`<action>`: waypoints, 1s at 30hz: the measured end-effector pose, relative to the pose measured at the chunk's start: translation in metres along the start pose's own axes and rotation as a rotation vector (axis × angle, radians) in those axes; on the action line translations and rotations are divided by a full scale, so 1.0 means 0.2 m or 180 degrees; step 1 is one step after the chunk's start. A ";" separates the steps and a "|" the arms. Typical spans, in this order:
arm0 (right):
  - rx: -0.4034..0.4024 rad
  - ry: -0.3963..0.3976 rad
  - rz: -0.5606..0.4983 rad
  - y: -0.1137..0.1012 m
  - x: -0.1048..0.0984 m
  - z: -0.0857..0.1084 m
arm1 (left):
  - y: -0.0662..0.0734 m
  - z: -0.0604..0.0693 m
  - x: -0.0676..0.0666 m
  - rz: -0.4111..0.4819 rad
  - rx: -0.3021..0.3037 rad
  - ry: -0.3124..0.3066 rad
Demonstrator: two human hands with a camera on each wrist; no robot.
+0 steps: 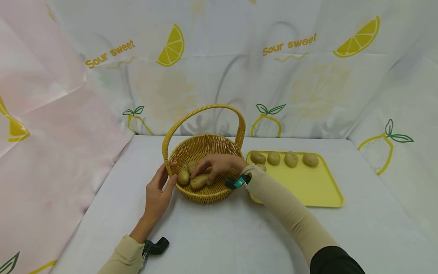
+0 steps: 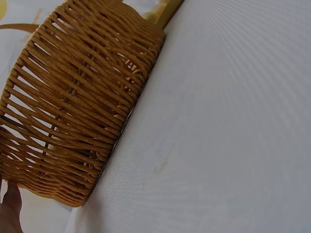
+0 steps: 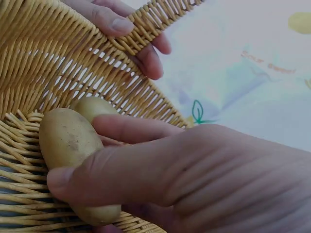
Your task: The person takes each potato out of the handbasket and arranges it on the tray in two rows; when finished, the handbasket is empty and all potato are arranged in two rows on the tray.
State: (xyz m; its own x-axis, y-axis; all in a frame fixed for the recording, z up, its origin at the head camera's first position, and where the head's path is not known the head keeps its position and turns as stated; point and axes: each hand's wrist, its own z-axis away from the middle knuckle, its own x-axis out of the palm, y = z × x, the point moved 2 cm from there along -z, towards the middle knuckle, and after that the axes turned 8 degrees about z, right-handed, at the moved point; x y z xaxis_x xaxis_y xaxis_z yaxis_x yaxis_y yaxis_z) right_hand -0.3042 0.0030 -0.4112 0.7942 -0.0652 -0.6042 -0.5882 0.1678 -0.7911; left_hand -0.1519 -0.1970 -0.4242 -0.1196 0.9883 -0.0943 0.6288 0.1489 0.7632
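A round wicker basket [image 1: 205, 198] with a tall arched handle [image 1: 219, 106] stands on the table. My left hand [image 1: 159, 194] grips its left side where the handle meets the rim; the right wrist view shows thumb and fingers on both sides of the handle's base. Inside the basket, my right hand [image 1: 220, 163] holds a potato [image 3: 70, 138] between thumb and fingers, low near the woven bottom. Two more potatoes lie beside it, one at the left wall [image 1: 183, 177] and one behind [image 1: 192, 166]. The left wrist view shows mostly the basket's outer wall [image 2: 82, 97].
To the basket's right lies a yellow tray [image 1: 301, 190] with several potatoes [image 1: 291, 159] along its back and left side; my right forearm crosses its left part. A white cloth with lemon prints [image 1: 219, 68] hangs behind the white table [image 1: 212, 239].
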 end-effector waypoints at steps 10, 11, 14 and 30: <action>0.0241 0.0140 0.0219 0.00 0.00 0.00 | 0.00 0.00 0.00 0.0021 0.0024 -0.0008; 0.0248 0.0161 0.0247 0.00 0.00 0.00 | 0.00 0.00 0.00 0.0017 0.0022 -0.0011; 0.0219 0.0194 0.0258 0.00 0.00 0.00 | 0.00 0.00 0.00 -0.0013 0.0021 -0.0012; 0.0528 0.0378 0.0556 -0.01 0.00 0.01 | 0.00 0.00 0.00 -0.0023 -0.0014 0.0010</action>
State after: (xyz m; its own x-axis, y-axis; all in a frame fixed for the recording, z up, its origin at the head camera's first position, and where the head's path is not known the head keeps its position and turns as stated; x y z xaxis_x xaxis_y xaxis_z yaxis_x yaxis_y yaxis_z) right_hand -0.3017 0.0051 -0.4095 0.6536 -0.1344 -0.7449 -0.6738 0.3450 -0.6534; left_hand -0.1511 -0.1971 -0.4241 -0.1266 0.9871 -0.0979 0.6245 0.1560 0.7653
